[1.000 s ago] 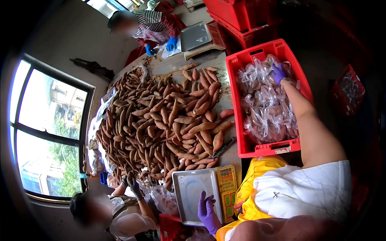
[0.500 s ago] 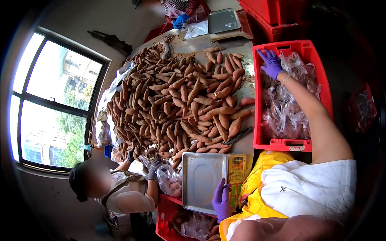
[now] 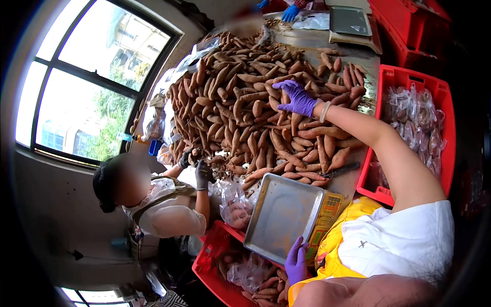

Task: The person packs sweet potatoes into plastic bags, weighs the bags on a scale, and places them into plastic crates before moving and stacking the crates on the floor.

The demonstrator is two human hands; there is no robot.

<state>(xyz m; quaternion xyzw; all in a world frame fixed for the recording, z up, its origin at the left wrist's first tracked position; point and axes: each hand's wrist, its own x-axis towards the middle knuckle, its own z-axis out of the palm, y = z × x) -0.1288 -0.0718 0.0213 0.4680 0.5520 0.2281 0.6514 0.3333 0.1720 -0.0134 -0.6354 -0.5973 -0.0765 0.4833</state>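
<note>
My right hand, in a purple glove, reaches over a large heap of sweet potatoes. Its fingers and thumb are apart and curved above the roots, with nothing seen in its grasp; whether the fingertips touch them I cannot tell. Down by the near corner of a weighing scale, my left hand is also purple-gloved, its fingers stretched out and holding nothing visible. The scale has a bare metal pan and a yellow keypad panel.
A red crate of bagged sweet potatoes stands at right; another red crate holds loose ones below. A co-worker in dark gloves works at left beside a filled plastic bag. Blue-gloved hands and a second scale are at the far end.
My right hand has left the red crate of bags and swung left over the heap. The view has turned, shifting the table and crates right. My left hand stays by the scale.
</note>
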